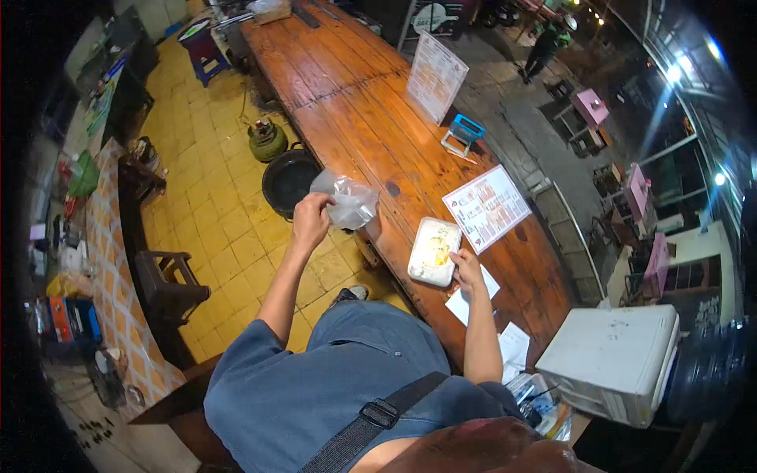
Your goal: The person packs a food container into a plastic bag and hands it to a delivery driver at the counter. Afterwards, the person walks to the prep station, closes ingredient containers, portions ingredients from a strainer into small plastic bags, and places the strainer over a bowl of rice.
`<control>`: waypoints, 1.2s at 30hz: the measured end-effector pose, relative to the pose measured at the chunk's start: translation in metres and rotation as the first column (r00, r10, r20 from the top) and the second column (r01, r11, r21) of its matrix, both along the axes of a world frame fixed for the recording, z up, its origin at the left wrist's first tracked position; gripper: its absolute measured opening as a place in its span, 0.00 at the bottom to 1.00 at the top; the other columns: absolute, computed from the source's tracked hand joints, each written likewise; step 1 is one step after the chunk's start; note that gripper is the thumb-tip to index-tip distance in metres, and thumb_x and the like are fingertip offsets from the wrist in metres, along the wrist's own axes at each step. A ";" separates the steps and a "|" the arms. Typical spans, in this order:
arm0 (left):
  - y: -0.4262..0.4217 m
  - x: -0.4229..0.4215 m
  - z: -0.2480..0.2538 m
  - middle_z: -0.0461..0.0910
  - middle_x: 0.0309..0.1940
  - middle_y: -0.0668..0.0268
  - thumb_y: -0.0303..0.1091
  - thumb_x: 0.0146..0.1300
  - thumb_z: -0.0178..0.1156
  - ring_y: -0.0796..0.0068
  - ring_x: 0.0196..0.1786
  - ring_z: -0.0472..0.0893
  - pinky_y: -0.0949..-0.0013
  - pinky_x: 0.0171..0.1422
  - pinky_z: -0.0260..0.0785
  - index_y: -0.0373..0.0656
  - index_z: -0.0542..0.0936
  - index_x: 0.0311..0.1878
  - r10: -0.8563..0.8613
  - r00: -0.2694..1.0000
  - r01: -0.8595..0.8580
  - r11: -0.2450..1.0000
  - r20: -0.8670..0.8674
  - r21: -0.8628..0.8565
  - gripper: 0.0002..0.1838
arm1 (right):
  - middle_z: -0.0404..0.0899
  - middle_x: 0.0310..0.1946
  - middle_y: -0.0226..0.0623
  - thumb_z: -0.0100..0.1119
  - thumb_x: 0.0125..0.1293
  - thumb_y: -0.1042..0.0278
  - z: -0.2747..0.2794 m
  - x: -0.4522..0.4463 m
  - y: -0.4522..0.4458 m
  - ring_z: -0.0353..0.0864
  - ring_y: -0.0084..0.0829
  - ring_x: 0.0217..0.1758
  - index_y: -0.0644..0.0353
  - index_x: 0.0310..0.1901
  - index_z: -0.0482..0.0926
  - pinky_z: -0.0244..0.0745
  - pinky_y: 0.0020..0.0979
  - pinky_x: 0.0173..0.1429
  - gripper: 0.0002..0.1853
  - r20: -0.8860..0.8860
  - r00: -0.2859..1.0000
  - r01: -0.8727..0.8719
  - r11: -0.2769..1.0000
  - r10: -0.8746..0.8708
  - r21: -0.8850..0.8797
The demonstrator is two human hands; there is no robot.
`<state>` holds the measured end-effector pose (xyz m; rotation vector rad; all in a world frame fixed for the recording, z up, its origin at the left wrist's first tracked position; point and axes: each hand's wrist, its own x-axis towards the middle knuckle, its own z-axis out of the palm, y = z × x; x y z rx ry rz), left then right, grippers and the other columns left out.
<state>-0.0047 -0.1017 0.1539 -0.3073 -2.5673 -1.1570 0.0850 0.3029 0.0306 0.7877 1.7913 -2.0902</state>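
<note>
At a wooden counter point(355, 110), a person's left hand point(310, 218), closed in a pinch, holds one clear plastic bag point(349, 205) near the edge — the right hand point(467, 272), curled shut, grips one white box point(430, 248) over the counter, though contact with the wood is hard to tell. Two printed sheets point(487, 208) — one upright, one flat — and one blue stand point(465, 128) sit beyond.

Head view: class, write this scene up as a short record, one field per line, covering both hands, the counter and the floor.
left hand: holds a clear plastic bag
right hand: grips the edge of a white container
counter: wooden, bearing a flat printed sheet and an upright printed board
floor: yellow tiles; green gas cylinder beside a black basin
</note>
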 end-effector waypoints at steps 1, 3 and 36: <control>0.004 -0.001 0.002 0.79 0.33 0.51 0.17 0.45 0.49 0.54 0.36 0.80 0.62 0.41 0.72 0.36 0.79 0.33 0.039 0.999 -0.038 0.999 0.031 -0.020 0.12 | 0.75 0.26 0.30 0.57 0.62 0.70 0.017 0.004 -0.012 0.76 0.23 0.31 0.55 0.30 0.73 0.75 0.31 0.37 0.04 -0.046 0.992 0.111 0.988 -0.117 -0.111; 0.014 -0.006 0.008 0.79 0.33 0.51 0.18 0.45 0.50 0.54 0.37 0.80 0.61 0.42 0.72 0.35 0.79 0.33 0.025 0.997 -0.020 0.997 0.069 -0.072 0.12 | 0.75 0.28 0.32 0.55 0.62 0.70 0.032 0.004 -0.011 0.77 0.25 0.34 0.56 0.32 0.73 0.75 0.31 0.40 0.03 -0.126 0.984 0.115 0.988 -0.128 -0.099; 0.343 0.007 -0.057 0.75 0.42 0.59 0.39 0.59 0.61 0.75 0.41 0.77 0.69 0.41 0.72 0.39 0.69 0.49 -0.724 0.529 0.243 0.629 0.442 0.739 0.20 | 0.72 0.54 0.36 0.41 0.69 0.59 0.100 0.104 0.053 0.74 0.35 0.54 0.48 0.62 0.65 0.72 0.39 0.58 0.20 -0.196 0.363 0.788 0.412 -0.911 -0.458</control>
